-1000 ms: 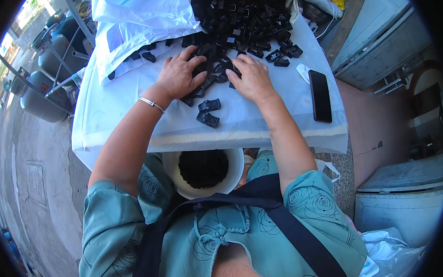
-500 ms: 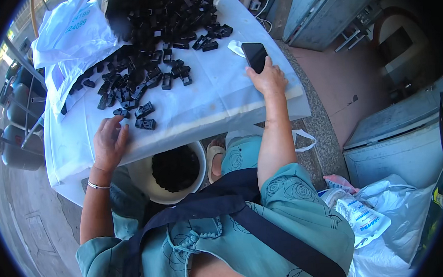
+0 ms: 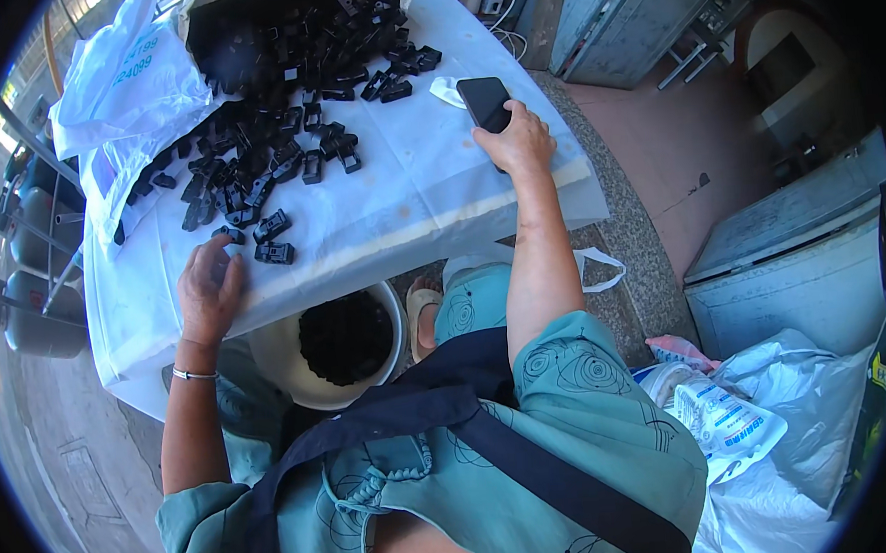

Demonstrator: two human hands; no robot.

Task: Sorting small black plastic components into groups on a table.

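Note:
My right hand (image 3: pixel 518 144) grips the lower part of a black smartphone (image 3: pixel 484 102), thumb on its left side and fingers on its right. The phone is at the right side of the table, screen up. My left hand (image 3: pixel 208 284) rests at the table's front edge, thumb apart from the fingers, holding nothing. Its fingertips are at a small black plastic part (image 3: pixel 228 233); whether they touch it I cannot tell. Two more black plastic parts (image 3: pixel 273 239) lie just right of that hand. Behind them spreads a large pile of such parts (image 3: pixel 285 125).
White sheeting covers the table (image 3: pixel 408 188). A white plastic bag (image 3: pixel 128 93) lies at the back left. A white cloth or tissue (image 3: pixel 446 91) is beside the phone. Below the front edge stands a white basin (image 3: pixel 397 324) of black pieces. Plastic bags (image 3: pixel 771 410) lie at lower right.
The view has shifted slightly, so the table and pile appear further left. Both hands keep about the same places, the right still on the phone, the left by the small black part.

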